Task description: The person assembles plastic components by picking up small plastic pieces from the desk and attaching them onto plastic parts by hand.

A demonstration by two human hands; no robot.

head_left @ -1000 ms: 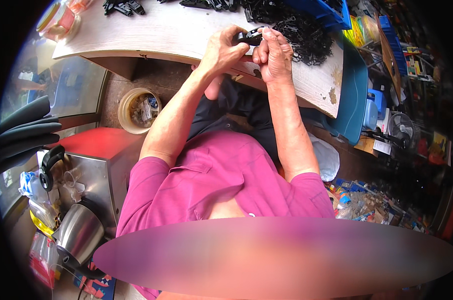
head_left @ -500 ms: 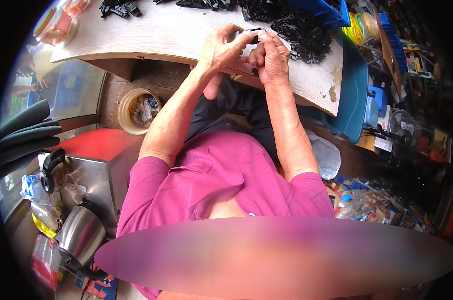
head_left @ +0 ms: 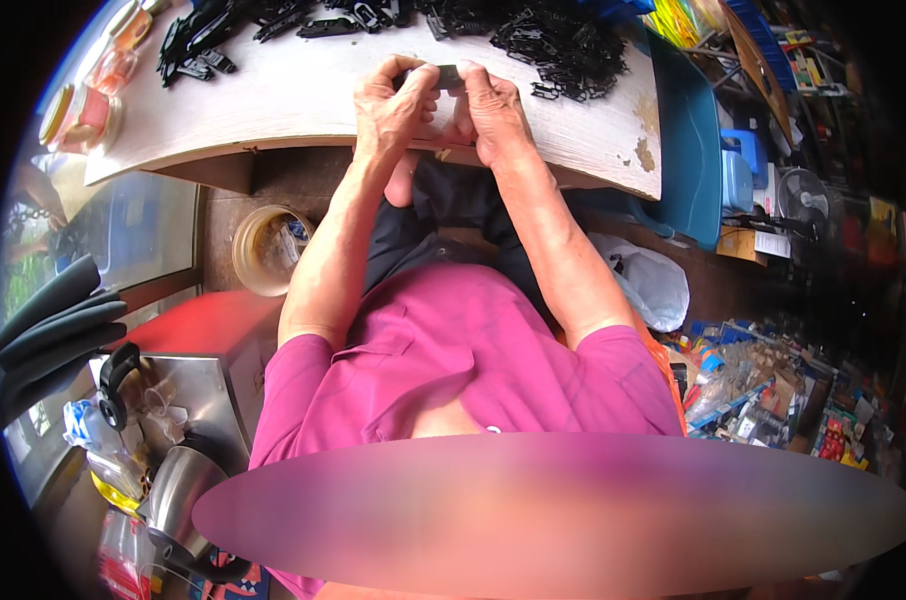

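Note:
Between my two hands, just above the near edge of the whitish table (head_left: 283, 95), is a small black plastic part (head_left: 447, 76). My left hand (head_left: 393, 105) pinches its left end with thumb and fingers. At its right end, my right hand (head_left: 493, 112) grips with thumb and forefinger, the other fingers curled below. The fingers cover much of the part, so its exact kind cannot be made out. Beyond my right hand lies a heap of small black parts (head_left: 563, 52). Larger black plastic pieces (head_left: 198, 38) lie in a group at the far left.
Lidded jars (head_left: 78, 118) stand at the table's left end. A teal bin (head_left: 685, 150) adjoins its right side. A round bucket (head_left: 270, 250) sits on the floor at left, near a metal kettle (head_left: 185, 490) and a red-topped metal cabinet (head_left: 198, 330). Clutter (head_left: 763, 380) covers the lower right.
Both hands have come lower and to the left in the picture, and the view has shifted too. The black part now shows stretched between the two pinches.

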